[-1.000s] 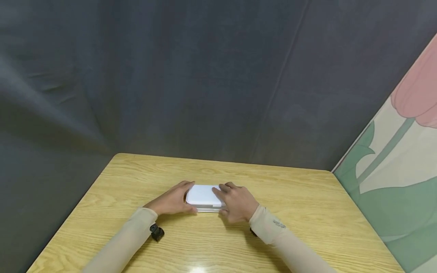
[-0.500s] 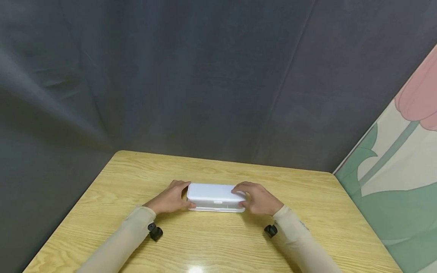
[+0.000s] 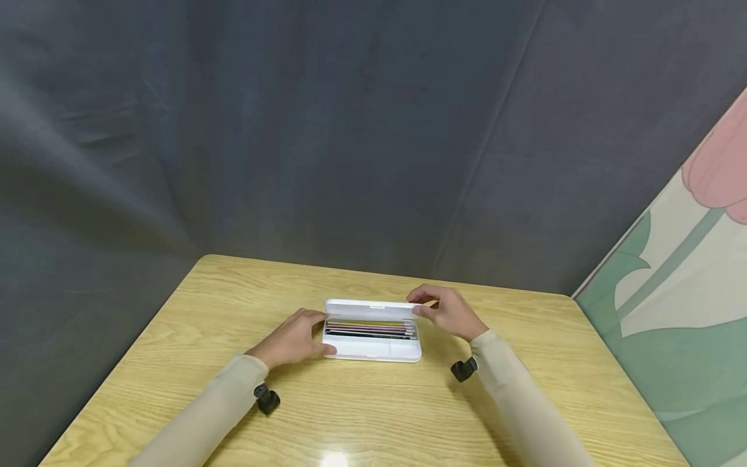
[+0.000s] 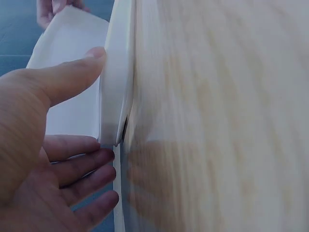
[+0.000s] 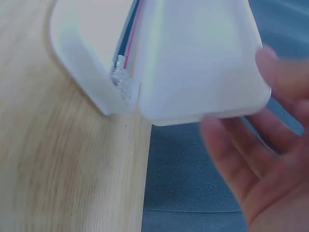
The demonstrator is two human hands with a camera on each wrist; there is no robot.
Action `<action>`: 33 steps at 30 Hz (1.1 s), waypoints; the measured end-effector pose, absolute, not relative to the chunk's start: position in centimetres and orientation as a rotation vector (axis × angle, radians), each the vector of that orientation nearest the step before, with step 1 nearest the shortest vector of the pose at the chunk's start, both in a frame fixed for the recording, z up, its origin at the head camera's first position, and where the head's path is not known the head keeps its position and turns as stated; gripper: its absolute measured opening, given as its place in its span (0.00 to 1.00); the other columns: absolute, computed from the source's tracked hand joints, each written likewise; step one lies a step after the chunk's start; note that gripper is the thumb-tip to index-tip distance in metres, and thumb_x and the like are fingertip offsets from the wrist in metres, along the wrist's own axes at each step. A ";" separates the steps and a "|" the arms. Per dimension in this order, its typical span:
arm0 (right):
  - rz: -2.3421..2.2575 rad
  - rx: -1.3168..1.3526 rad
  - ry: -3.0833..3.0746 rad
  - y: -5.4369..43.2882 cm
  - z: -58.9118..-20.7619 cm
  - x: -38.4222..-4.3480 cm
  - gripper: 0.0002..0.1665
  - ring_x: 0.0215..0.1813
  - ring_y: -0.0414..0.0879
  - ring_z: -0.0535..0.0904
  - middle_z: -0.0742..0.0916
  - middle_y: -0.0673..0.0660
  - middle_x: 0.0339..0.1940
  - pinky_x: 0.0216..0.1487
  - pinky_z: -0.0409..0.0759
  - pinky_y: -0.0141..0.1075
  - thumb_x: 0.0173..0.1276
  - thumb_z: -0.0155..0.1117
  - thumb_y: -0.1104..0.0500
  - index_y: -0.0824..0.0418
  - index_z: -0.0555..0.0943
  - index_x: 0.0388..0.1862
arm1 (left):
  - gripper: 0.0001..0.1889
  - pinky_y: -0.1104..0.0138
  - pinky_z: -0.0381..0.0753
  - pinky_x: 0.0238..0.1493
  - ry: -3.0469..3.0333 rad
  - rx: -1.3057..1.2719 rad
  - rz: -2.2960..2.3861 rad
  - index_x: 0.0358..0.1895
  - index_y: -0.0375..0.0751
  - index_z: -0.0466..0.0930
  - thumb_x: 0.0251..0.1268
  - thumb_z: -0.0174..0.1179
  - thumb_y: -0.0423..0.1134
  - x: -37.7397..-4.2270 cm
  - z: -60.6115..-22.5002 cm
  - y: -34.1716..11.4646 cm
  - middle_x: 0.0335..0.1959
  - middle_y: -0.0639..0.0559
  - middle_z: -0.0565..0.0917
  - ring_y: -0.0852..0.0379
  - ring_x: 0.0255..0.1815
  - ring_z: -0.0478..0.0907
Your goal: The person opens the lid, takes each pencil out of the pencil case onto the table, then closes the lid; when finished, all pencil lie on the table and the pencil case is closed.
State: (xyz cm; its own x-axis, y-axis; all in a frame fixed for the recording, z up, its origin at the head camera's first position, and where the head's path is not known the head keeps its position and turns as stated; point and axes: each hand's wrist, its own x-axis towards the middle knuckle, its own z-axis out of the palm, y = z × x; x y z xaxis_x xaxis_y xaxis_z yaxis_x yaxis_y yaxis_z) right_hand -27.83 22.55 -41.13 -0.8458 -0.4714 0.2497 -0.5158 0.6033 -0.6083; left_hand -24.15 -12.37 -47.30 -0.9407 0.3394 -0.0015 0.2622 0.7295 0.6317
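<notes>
One left hand (image 3: 294, 337), its fingers spread, touches the left end of a white box (image 3: 362, 347) with its thumb. The box sits on the table (image 3: 350, 408), with pencils (image 3: 370, 329) side by side in its back part. Behind them the lid (image 3: 367, 309) tips up. The right hand (image 3: 450, 314) pinches the lid's right end between thumb and fingers.

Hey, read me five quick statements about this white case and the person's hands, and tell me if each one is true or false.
1. The white case sits on the wooden table. True.
2. Nothing lies inside the case. False: slim sticks lie in its back part.
3. The right hand grips the raised lid. True.
4. Only one hand touches the case. False: the left hand touches its left end too.
5. The person's arms are bare. False: pale sleeves cover them.
</notes>
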 end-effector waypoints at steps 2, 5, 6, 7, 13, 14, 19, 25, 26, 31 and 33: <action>1.078 0.788 -2.693 22.5 -41.1 -28.5 0.09 0.47 0.47 0.86 0.90 0.53 0.45 0.40 0.85 0.36 0.69 0.69 0.64 0.57 0.86 0.47 | 0.44 0.47 0.70 0.75 2.811 0.509 1.002 0.74 0.42 0.70 0.55 0.74 0.59 -24.2 -47.3 -12.3 0.74 0.45 0.73 0.45 0.75 0.68; 1.020 0.704 -2.589 22.4 -41.6 -29.5 0.07 0.43 0.45 0.84 0.89 0.53 0.40 0.36 0.82 0.32 0.68 0.70 0.66 0.56 0.85 0.41 | 0.44 0.47 0.68 0.76 2.801 0.534 1.009 0.74 0.42 0.70 0.56 0.74 0.58 -24.1 -47.2 -12.2 0.75 0.44 0.72 0.43 0.77 0.67; 0.987 0.686 -2.554 22.4 -41.8 -29.8 0.07 0.42 0.45 0.84 0.88 0.52 0.39 0.35 0.82 0.31 0.67 0.70 0.67 0.56 0.85 0.39 | 0.44 0.47 0.67 0.77 2.792 0.540 1.011 0.75 0.41 0.69 0.57 0.73 0.58 -24.0 -47.2 -12.2 0.75 0.43 0.71 0.43 0.78 0.66; 0.938 0.679 -2.522 22.4 -42.1 -30.2 0.07 0.41 0.44 0.83 0.88 0.52 0.38 0.34 0.82 0.31 0.66 0.71 0.67 0.56 0.85 0.37 | 0.44 0.47 0.67 0.77 2.786 0.544 1.013 0.75 0.41 0.69 0.57 0.73 0.58 -24.0 -47.1 -12.2 0.76 0.43 0.70 0.42 0.78 0.65; 0.488 0.752 -2.445 22.5 -43.5 -31.2 0.11 0.47 0.50 0.84 0.89 0.57 0.46 0.43 0.87 0.43 0.66 0.73 0.63 0.58 0.88 0.47 | 0.44 0.45 0.66 0.77 2.761 0.556 0.993 0.76 0.42 0.66 0.61 0.71 0.57 -23.8 -47.0 -12.2 0.78 0.43 0.67 0.41 0.80 0.63; 0.416 0.771 -2.471 22.5 -43.7 -31.1 0.17 0.52 0.53 0.84 0.88 0.58 0.51 0.49 0.87 0.47 0.66 0.73 0.60 0.59 0.87 0.53 | 0.44 0.45 0.66 0.77 2.758 0.557 0.990 0.77 0.42 0.66 0.61 0.71 0.57 -23.8 -47.0 -12.2 0.78 0.43 0.67 0.41 0.80 0.62; 0.184 0.840 -2.751 22.3 -44.4 -30.6 0.48 0.80 0.62 0.63 0.71 0.63 0.78 0.76 0.67 0.60 0.70 0.64 0.39 0.62 0.63 0.80 | 0.43 0.46 0.66 0.78 2.755 0.563 0.990 0.77 0.42 0.65 0.62 0.70 0.55 -23.7 -46.7 -12.2 0.78 0.43 0.66 0.41 0.80 0.62; 0.214 0.737 -2.980 21.8 -45.2 -30.4 0.57 0.85 0.63 0.49 0.57 0.64 0.85 0.78 0.50 0.71 0.71 0.57 0.31 0.60 0.47 0.85 | 0.42 0.46 0.65 0.78 2.744 0.568 0.985 0.77 0.41 0.65 0.63 0.70 0.54 -23.6 -46.5 -12.1 0.79 0.42 0.66 0.41 0.80 0.62; 0.232 0.725 -2.999 21.7 -45.2 -30.3 0.58 0.86 0.63 0.48 0.56 0.64 0.85 0.78 0.48 0.72 0.71 0.57 0.31 0.60 0.47 0.85 | 0.42 0.46 0.65 0.78 2.744 0.568 0.980 0.77 0.41 0.65 0.64 0.69 0.54 -23.6 -46.5 -12.1 0.79 0.42 0.66 0.41 0.80 0.62; 0.259 0.695 -3.069 21.4 -45.1 -30.4 0.57 0.85 0.65 0.48 0.55 0.65 0.85 0.78 0.44 0.74 0.72 0.55 0.31 0.59 0.45 0.85 | 0.42 0.46 0.65 0.78 2.751 0.560 0.967 0.77 0.40 0.64 0.64 0.69 0.54 -23.7 -46.5 -12.0 0.79 0.42 0.65 0.41 0.80 0.62; 0.276 0.688 -3.088 21.4 -45.1 -30.5 0.57 0.85 0.65 0.48 0.54 0.65 0.85 0.77 0.44 0.74 0.72 0.55 0.31 0.59 0.45 0.85 | 0.42 0.46 0.64 0.79 2.752 0.554 0.962 0.77 0.41 0.64 0.64 0.69 0.53 -23.6 -46.4 -12.0 0.79 0.42 0.65 0.41 0.80 0.62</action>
